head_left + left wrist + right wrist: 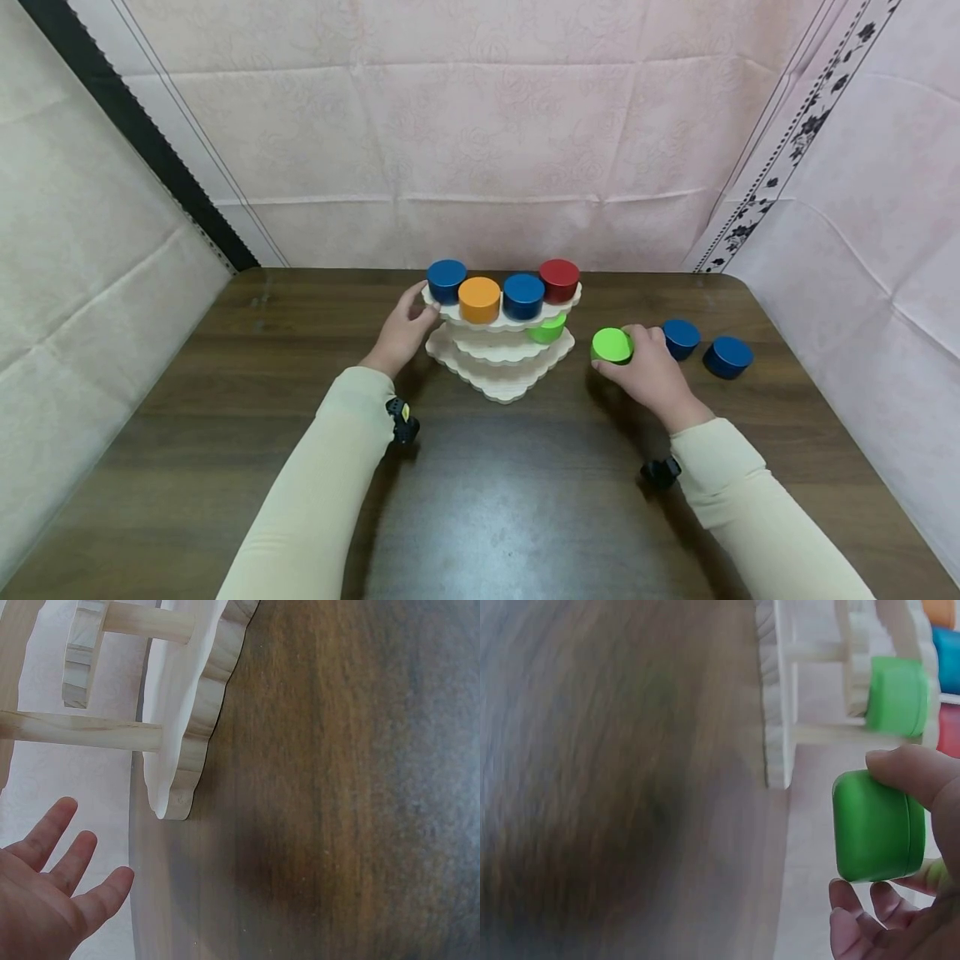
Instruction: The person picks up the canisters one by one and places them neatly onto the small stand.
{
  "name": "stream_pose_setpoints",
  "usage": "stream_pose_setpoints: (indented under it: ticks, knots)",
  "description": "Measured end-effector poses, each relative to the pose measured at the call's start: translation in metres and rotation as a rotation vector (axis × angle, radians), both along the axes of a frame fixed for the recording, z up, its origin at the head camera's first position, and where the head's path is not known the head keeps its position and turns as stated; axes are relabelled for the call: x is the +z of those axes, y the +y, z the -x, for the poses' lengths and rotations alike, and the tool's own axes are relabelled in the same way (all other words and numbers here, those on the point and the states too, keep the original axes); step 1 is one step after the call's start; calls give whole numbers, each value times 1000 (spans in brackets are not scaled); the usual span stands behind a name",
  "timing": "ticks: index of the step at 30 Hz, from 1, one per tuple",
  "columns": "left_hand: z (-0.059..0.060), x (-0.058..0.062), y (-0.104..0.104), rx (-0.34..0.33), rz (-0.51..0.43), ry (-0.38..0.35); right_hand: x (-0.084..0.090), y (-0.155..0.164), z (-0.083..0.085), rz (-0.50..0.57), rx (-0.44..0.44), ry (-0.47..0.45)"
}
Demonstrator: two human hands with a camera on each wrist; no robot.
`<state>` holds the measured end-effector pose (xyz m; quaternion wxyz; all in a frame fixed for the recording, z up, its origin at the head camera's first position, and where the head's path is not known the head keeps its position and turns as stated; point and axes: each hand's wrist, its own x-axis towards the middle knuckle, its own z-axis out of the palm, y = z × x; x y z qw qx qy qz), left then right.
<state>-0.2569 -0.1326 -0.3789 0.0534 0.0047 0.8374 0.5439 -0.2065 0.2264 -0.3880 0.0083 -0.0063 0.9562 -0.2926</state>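
Right hand [654,373] grips a green cylinder [612,345] beside the tiered wooden stand [501,348] near the table's far edge; left hand [402,331], fingers relaxed, steadies the full top tier. Two blue cylinders [705,347] remain unplaced, lower tiers mostly vacant.

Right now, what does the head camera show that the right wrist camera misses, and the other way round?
Only the head view shows the left hand touching the top tier's edge, the blue cylinder at the left end and two blue cylinders on the dark wooden table.

Only the right wrist view shows the thin wooden posts between the tiers.

Both show the right hand gripping the bright green cylinder, a second green cylinder on a lower tier, and the scalloped pale wooden stand.
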Motion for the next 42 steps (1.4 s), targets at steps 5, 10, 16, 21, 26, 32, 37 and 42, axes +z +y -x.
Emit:
stream_pose_setpoints:
  ticks: [5,10,16,21,26,32,37,42]
  knots:
    - [0,0,0,1,0,-7,4,-9,-8,27,-2,8]
    - [0,0,0,1,-6,-7,8,-20,-15,64,5,6]
    - [1,-1,-1,-2,-4,-2,12,-35,-20,80,11,18]
    - [2,-1,-1,-1,3,-2,15,-48,-22,104,21,20]
    - [2,0,0,-4,3,2,20,-62,-25,125,29,15]
    - [1,1,0,-6,0,0,25,-78,-26,140,48,0]
    - [1,0,0,-7,0,0,28,-90,-26,127,62,-10]
    - [0,1,0,-6,2,-1,30,-98,-24,103,80,10]
